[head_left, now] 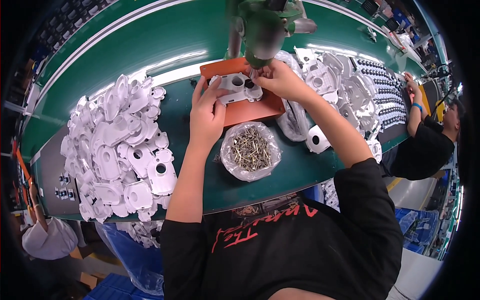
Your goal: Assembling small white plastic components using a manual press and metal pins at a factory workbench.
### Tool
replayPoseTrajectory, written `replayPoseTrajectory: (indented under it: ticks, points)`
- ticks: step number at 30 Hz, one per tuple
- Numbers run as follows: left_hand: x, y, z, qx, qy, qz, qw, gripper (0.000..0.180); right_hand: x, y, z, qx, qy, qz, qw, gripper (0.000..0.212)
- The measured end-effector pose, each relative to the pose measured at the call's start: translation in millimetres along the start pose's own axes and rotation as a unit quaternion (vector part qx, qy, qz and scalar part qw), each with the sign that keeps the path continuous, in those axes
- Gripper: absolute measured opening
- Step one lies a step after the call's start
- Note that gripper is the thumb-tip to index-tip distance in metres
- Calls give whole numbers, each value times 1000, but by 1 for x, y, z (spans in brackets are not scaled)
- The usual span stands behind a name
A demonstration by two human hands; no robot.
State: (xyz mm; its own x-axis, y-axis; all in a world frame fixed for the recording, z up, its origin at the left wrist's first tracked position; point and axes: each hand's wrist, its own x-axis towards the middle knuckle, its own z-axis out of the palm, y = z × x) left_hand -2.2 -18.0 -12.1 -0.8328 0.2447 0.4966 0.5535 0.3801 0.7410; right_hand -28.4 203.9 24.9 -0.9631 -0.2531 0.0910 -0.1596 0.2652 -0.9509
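Note:
A white plastic housing (pixel 235 84) with round holes lies on an orange metal fixture (pixel 255 111) under a green machine head (pixel 262 37). My left hand (pixel 207 107) rests at the housing's left end, fingers spread and touching it. Bent together in a pinch, the fingers of my right hand (pixel 277 80) are at the housing's right end, close beside the machine's tip. Whatever they pinch is too small or hidden to make out. A dark round part (pixel 249 84) shows in the housing near those fingers. In front of the fixture stands a plastic-lined bowl (pixel 226 159) full of small metal screws (pixel 251 150).
White plastic housings (pixel 120 145) are heaped on the left, with more white parts (pixel 340 85) on the right. A clear plastic bag (pixel 292 120) lies beside the fixture. Rows of black parts (pixel 385 92) and a co-worker (pixel 430 140) are farther right; another person (pixel 50 235) is at left.

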Motion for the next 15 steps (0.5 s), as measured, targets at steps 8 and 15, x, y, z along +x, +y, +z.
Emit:
replayPoseTrajectory:
  ticks: [8, 15]
  points:
    - [0, 0, 1, -8, 0, -11, 1000, 27, 6, -9, -11, -14, -69, 23, 997, 33]
    - [0, -1, 0, 5, 2, -7, 1000, 22, 13, -11, -12, -77, -73, 22, 994, 29]
